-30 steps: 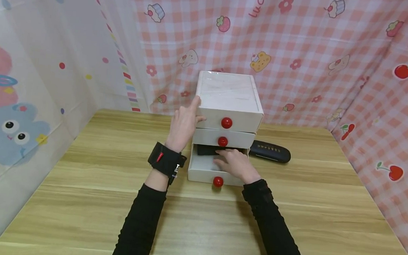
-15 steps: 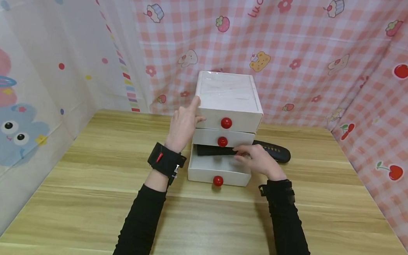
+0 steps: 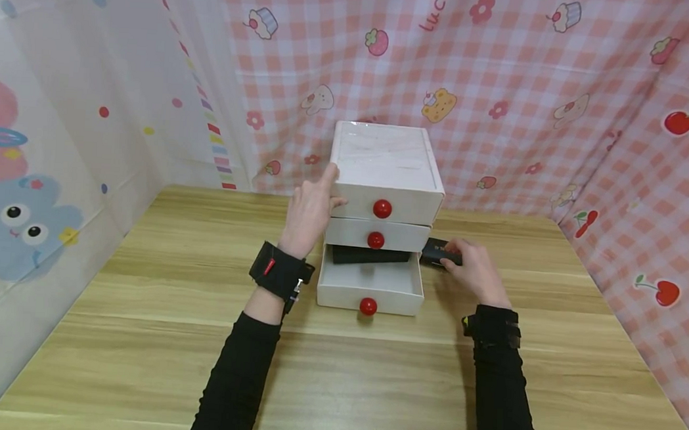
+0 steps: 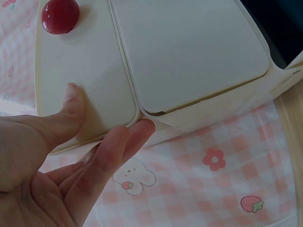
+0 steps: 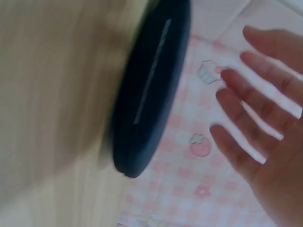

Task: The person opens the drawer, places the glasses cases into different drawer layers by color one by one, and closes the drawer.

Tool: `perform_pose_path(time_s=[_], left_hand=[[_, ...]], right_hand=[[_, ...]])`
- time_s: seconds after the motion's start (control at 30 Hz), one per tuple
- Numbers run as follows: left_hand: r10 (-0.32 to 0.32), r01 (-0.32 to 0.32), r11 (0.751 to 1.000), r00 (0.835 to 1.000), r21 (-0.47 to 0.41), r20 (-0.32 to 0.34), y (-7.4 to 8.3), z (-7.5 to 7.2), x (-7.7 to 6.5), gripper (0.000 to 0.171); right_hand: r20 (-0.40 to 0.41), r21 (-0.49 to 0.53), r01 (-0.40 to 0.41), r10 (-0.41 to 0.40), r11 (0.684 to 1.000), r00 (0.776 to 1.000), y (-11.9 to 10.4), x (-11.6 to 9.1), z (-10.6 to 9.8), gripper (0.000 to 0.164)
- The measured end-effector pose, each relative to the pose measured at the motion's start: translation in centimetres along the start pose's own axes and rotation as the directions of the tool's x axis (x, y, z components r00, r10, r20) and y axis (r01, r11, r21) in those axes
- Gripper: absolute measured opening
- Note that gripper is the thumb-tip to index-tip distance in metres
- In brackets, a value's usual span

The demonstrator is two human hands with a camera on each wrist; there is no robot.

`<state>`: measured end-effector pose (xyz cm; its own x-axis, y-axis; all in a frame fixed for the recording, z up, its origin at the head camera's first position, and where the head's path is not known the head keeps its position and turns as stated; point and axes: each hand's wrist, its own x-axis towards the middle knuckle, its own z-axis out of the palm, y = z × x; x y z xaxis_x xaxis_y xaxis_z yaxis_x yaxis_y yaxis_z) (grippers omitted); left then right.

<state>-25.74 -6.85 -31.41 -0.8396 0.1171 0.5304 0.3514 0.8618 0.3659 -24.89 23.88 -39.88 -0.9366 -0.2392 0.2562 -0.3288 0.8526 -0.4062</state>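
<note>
A white drawer cabinet with red knobs stands near the curtain. Its bottom drawer is pulled out, and a black shape shows at the back inside. My left hand rests on the cabinet's left front corner. In the left wrist view its thumb lies against a drawer front, while other fingers reach along the side. To the cabinet's right lies a black oblong case with small lettering. My right hand is over the case's right end in the head view; its fingers are spread in the right wrist view.
The wooden table carries the cabinet and the case. Behind it hangs a pink checked curtain. A white curtain with cartoon figures borders the left, and the checked cloth continues along the right.
My right hand has moved right, from inside the open bottom drawer, past its right wall, to the black case. My left hand, the cabinet and the drawer have stayed put.
</note>
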Motion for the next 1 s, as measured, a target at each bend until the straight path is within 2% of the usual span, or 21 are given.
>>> perform_pose_path(time_s=[0.23,0.4,0.53,0.63,0.83,1.0], left_hand=[[-0.016,0.016,1.000,1.000,-0.002,0.013,-0.1,-0.1,0.1,0.039],[-0.015,0.015,1.000,1.000,-0.007,0.018,-0.1,-0.1,0.1,0.039],[-0.003,0.003,1.000,1.000,-0.019,0.015,-0.1,0.0,0.0,0.039],[0.000,0.001,1.000,1.000,-0.021,0.015,0.0,0.0,0.0,0.039],[-0.003,0.004,1.000,1.000,-0.017,0.018,0.0,0.0,0.0,0.038],[-0.001,0.001,1.000,1.000,-0.012,0.010,0.0,0.0,0.0,0.039]], right_hand=[[0.025,-0.057,-0.118,0.119,0.991,0.993,1.1,0.0,0.6,0.044],[0.109,-0.115,-0.162,0.175,0.980,0.979,1.7,-0.1,1.1,0.060],[0.184,-0.135,-0.187,0.210,0.973,0.960,2.1,0.0,1.4,0.067],[0.203,-0.144,-0.184,0.210,0.972,0.956,2.3,-0.1,1.6,0.068],[0.164,-0.108,-0.188,0.204,0.976,0.965,2.4,-0.1,1.4,0.063],[0.172,-0.099,-0.216,0.231,0.971,0.958,2.3,-0.2,1.2,0.061]])
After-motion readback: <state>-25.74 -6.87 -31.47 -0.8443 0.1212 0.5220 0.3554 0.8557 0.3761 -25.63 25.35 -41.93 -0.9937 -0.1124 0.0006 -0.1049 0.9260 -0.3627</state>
